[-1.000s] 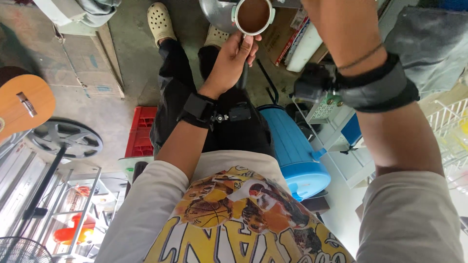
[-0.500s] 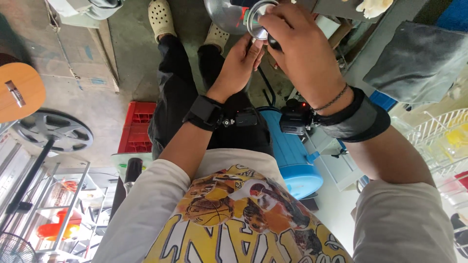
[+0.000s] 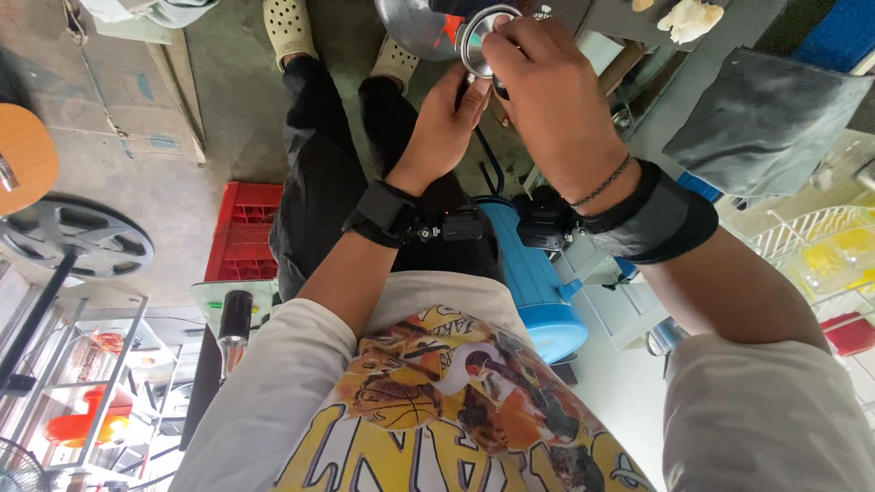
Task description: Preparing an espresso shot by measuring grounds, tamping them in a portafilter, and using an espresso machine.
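**Both hands on a small round metal piece, held up in front of the person**

The right hand (image 3: 547,100) is raised at the far end of the scene, its fingers (image 3: 510,36) curled over the rim of a small round metal ring (image 3: 481,41) with a shiny edge. The left hand (image 3: 447,118) comes up from below and to the left, fingertips touching the underside of the same ring, so the piece sits pinched between both hands (what lies inside the ring is hidden by the fingers). Just behind it, at the far top edge, is a larger rounded metal bowl (image 3: 415,27).

Each wrist wears a black band: the left wristband (image 3: 383,214) carries a small black camera (image 3: 460,223), and the right wristband (image 3: 652,219) carries another small black unit (image 3: 544,220) beside a thin beaded bracelet (image 3: 603,185).

Below the hands are the person's black trousers (image 3: 319,173) and pale perforated clogs (image 3: 287,27) on a concrete floor (image 3: 219,100). A blue plastic cylinder (image 3: 538,292) stands just right of the legs, and a red crate (image 3: 241,232) lies to their left. Farther left are a round black fan base (image 3: 68,241) and part of a wooden guitar body (image 3: 23,155). A dark grey cloth (image 3: 766,118) hangs at the right, with a white wire rack (image 3: 820,246) below it.
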